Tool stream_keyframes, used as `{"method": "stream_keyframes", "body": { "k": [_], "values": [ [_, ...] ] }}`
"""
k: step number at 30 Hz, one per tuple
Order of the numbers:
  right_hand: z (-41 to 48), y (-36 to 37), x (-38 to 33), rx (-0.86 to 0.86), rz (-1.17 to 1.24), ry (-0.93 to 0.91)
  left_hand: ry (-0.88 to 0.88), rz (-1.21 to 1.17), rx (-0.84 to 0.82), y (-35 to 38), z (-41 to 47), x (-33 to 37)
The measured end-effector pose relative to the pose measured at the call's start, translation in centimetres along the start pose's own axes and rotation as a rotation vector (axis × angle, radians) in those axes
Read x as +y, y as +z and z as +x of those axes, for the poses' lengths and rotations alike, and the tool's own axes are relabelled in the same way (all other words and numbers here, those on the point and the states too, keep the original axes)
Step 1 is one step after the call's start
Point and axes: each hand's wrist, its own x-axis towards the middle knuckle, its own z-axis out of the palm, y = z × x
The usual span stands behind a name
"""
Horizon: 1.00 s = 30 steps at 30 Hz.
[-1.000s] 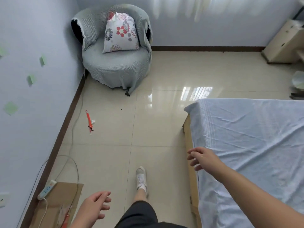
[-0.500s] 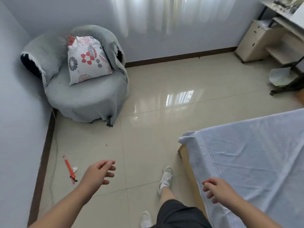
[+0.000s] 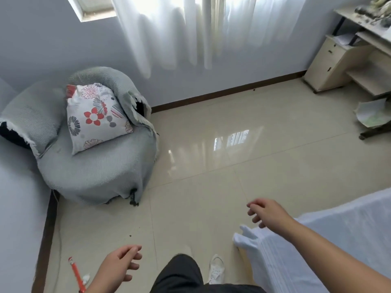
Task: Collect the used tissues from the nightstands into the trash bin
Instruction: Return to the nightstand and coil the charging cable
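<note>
A small white scrap (image 3: 86, 278), too blurred to call a tissue, is lying beside a red stick (image 3: 76, 273) on the floor (image 3: 211, 166). The left hand (image 3: 118, 269), lower than before, and the right hand (image 3: 268, 214), now over the bed (image 3: 338, 240) corner, are hanging loosely curled, empty.

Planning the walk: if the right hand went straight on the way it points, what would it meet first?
Nothing close: the right hand points over bare floor toward the armchair, likely the first thing met, though depth is unclear.
</note>
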Motion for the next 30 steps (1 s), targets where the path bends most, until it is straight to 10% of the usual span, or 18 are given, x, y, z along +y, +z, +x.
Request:
{"method": "stream_keyframes", "body": {
  "k": [14,30],
  "values": [
    [14.2,-11.2,-5.7,0.284,0.289,0.239,0.2,0.267,-0.326,10.3,22.4,33.5],
    [20.8,-30.0,6.4,0.362,0.356,0.541,0.407,0.653,-0.611,44.4,25.6,63.2]
  ]
}}
